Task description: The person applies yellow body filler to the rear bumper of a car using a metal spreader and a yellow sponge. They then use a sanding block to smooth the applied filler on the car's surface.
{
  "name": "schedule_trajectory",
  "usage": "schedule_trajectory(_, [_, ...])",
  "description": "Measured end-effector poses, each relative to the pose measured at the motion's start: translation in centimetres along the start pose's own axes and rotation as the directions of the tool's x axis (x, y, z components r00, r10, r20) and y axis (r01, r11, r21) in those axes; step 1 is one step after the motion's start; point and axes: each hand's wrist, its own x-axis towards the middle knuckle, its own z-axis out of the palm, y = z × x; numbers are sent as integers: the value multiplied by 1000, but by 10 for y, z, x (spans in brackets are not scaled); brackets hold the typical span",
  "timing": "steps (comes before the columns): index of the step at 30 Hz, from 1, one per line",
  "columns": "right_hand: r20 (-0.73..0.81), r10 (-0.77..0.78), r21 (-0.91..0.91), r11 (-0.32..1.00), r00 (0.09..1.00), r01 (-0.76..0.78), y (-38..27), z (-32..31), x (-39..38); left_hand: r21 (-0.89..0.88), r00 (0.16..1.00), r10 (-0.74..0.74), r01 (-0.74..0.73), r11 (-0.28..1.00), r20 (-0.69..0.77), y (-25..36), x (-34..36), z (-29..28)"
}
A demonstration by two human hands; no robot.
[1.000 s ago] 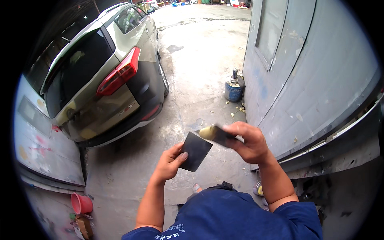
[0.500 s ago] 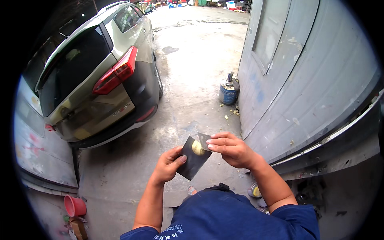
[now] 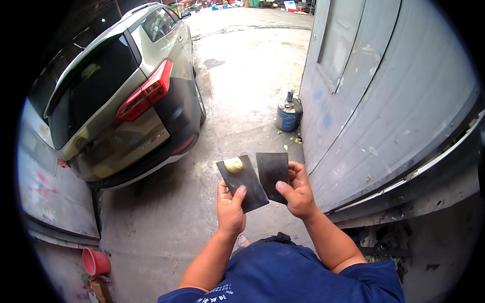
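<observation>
My left hand [image 3: 231,211] grips a dark rectangular putty scraper [image 3: 251,188] by its lower left edge, thumb laid on its face. A smooth lump of pale yellow putty [image 3: 234,165] sits near that scraper's far end. In my right hand [image 3: 301,196] is a second dark flat scraper [image 3: 271,169], its broad face turned up, thumb on top and fingers behind. No putty shows on this face; its underside is hidden. The two scrapers are side by side in front of my body, close together at their inner edges.
A beige and black car [image 3: 146,131] stands at the left, rear end nearest. Grey metal panels [image 3: 384,101] rise along the right. Beside them on the concrete floor stands a blue drum [image 3: 288,118] with items on top. A red bucket [image 3: 96,261] is at lower left.
My right hand has drawn its scraper off the putty and turned it broad face up. The left scraper has swung round, and its lump now sits at the far left, rounder than before.
</observation>
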Motion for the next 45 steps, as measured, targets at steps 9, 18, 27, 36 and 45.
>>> schedule_trajectory(9, [288,-78,-540,810,955,229,1,5,-12,325,958,286,-280,903,31,6,-2,3])
schedule_trajectory(18, [320,-154,-653,679,935,335,1,13,-19,371,893,435,-446,815,117,3,-11,4])
schedule_trajectory(27, [368,-255,-644,624,894,443,-6,24,-19,385,863,484,-500,776,145,8,-12,6])
schedule_trajectory(36, [233,41,-801,575,972,167,20,-6,-26,342,919,386,-390,855,83,38,-6,-9])
schedule_trajectory(45, [466,406,-393,891,786,-227,-2,4,-17,-179,961,-189,226,958,200,37,-10,-26])
